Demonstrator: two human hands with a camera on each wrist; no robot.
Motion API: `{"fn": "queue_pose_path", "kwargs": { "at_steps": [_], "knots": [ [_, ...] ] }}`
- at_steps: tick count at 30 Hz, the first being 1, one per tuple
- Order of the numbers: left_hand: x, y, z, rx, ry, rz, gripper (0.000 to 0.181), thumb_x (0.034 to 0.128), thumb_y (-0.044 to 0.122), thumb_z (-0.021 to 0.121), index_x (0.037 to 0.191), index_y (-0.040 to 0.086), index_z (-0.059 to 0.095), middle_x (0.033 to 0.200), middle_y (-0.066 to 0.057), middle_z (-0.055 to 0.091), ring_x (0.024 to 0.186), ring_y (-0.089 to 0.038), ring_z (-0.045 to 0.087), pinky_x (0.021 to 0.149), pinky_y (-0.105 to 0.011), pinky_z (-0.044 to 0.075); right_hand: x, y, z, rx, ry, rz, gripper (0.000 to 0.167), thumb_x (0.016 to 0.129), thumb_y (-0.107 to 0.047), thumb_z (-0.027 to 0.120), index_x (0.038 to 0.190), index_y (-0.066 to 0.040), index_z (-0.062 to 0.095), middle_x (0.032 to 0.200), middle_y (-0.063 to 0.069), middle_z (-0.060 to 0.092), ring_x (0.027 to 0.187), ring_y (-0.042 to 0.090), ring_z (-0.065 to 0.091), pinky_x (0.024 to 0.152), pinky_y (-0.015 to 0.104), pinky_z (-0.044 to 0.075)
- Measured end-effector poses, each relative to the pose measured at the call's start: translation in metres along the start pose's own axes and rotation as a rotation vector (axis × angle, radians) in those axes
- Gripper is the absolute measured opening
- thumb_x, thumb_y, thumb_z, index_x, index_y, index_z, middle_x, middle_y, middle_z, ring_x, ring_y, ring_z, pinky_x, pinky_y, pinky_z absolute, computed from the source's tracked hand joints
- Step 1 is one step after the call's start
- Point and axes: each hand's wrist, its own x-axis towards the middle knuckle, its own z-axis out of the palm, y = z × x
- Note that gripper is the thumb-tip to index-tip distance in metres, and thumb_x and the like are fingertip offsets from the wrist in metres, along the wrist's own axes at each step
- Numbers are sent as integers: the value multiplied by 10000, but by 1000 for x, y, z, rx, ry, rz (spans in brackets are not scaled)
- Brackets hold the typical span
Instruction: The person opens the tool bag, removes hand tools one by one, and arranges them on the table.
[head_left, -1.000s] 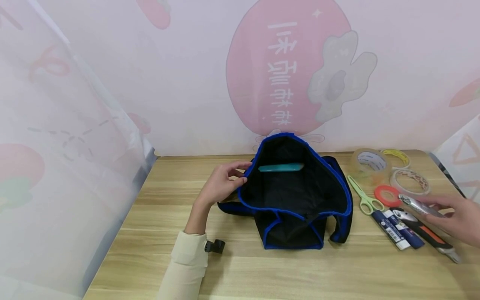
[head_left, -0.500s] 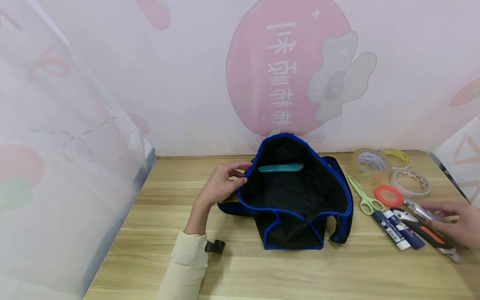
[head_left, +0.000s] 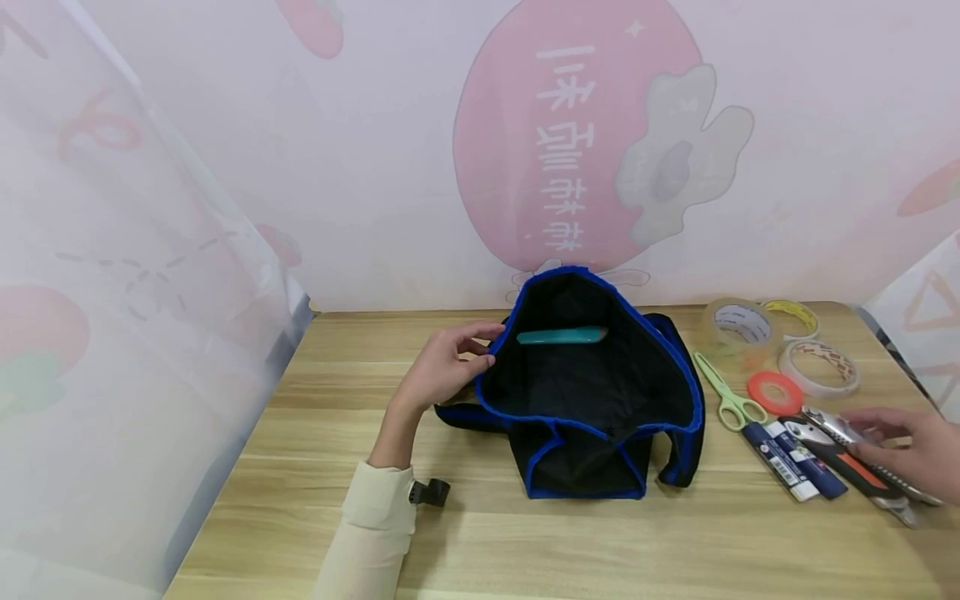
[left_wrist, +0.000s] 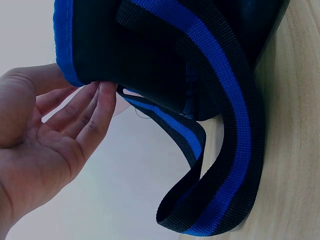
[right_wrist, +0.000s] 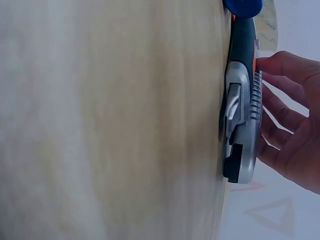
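A black tool bag with blue trim (head_left: 585, 458) stands with its mouth spread wide on the wooden table. My left hand (head_left: 442, 367) pinches the bag's left rim between thumb and fingers; the left wrist view shows the fingertips under the fabric edge, near the blue-striped strap (left_wrist: 232, 120). Inside the bag lies a teal, pen-like item (head_left: 562, 336). At the right, my right hand (head_left: 911, 446) holds a silver utility knife (head_left: 828, 423) low at the table, fingers on its ridged side. Directly beside it lies a black and orange utility knife (head_left: 847, 461), seen closest in the right wrist view.
Left of the knives lie two dark blue tubes (head_left: 780, 462) and green scissors (head_left: 731, 400). Behind are a red tape ring (head_left: 775, 379), a wide clear tape roll (head_left: 712, 333), a white-edged roll (head_left: 813, 386) and a yellow-cored roll (head_left: 813, 315). A printed curtain rises behind the table.
My right hand has lowered the silver utility knife from above the table down beside the black and orange one. My left hand and the bag have stayed in place.
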Motion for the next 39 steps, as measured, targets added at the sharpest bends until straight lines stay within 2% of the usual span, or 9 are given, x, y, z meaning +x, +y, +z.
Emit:
{"fn": "queue_pose_path", "kwargs": {
  "at_steps": [3, 6, 8, 10, 14, 23, 35, 37, 39],
  "knots": [
    [0, -1, 0, 0, -2, -1, 451, 1001, 14, 692, 1446, 91, 677, 1447, -116, 702, 1141, -322, 745, 925, -412, 651, 1, -2, -1, 6, 14, 13, 438, 852, -11, 837, 1215, 173, 675, 1043, 353, 737, 768, -262, 389, 554, 245, 536],
    [0, -1, 0, -1, -4, 1, 453, 1002, 14, 691, 1449, 91, 674, 1448, -120, 701, 1140, -324, 744, 925, -414, 650, 2, -7, -2, 4, 14, 23, 445, 878, -35, 824, 1235, 176, 662, 1106, 384, 714, 795, -85, 592, 594, 357, 599],
    [0, 0, 0, -1, -4, 3, 454, 1001, 13, 692, 1448, 90, 675, 1446, -121, 702, 1138, -323, 745, 928, -413, 649, 3, -10, -3, -2, 11, 15, 451, 897, -66, 826, 1247, 166, 661, 1146, 397, 699, 807, -59, 607, 618, 394, 615],
    [0, 0, 0, 0, -4, 3, 452, 1000, 13, 694, 1445, 91, 678, 1444, -118, 704, 1137, -321, 746, 927, -412, 649, 4, -15, -4, -1, 10, 1, 446, 911, -86, 826, 1248, 160, 668, 1163, 398, 696, 827, -67, 607, 627, 368, 616],
    [1, 0, 0, 1, -4, 4, 448, 1002, 17, 694, 1443, 91, 680, 1444, -115, 704, 1135, -318, 746, 922, -407, 649, 6, -27, -5, 7, 45, -33, 416, 897, -84, 847, 1218, 141, 709, 1097, 352, 736, 815, -294, 376, 567, 198, 542],
    [0, 1, 0, 8, -6, 3, 448, 1006, 23, 689, 1448, 93, 675, 1451, -114, 699, 1142, -314, 746, 938, -419, 649, 19, -53, -8, 18, 88, -141, 354, 867, -52, 868, 1182, 69, 760, 1074, 294, 763, 822, -272, 452, 586, 135, 531],
    [-1, 2, 0, 17, -3, 0, 447, 1008, 28, 689, 1449, 99, 676, 1456, -105, 697, 1139, -306, 746, 893, -378, 645, 39, -102, -11, 110, -2, -162, 346, 994, -154, 778, 1295, 11, 731, 1216, 224, 723, 940, -278, 472, 704, 72, 521],
    [-1, 3, 0, 16, -3, -2, 447, 1006, 25, 691, 1447, 99, 677, 1454, -103, 699, 1137, -306, 747, 893, -381, 646, 43, -111, -10, 140, 3, -184, 346, 989, -132, 779, 1303, 5, 733, 1221, 199, 725, 953, -263, 488, 723, 63, 519],
    [0, 2, 1, 13, -5, -2, 444, 1007, 26, 694, 1445, 97, 678, 1453, -103, 699, 1135, -302, 747, 903, -381, 647, 46, -118, -9, 172, 24, -223, 318, 961, -85, 797, 1269, -16, 755, 1188, 64, 759, 953, -232, 530, 736, 53, 521]
  ]
}}
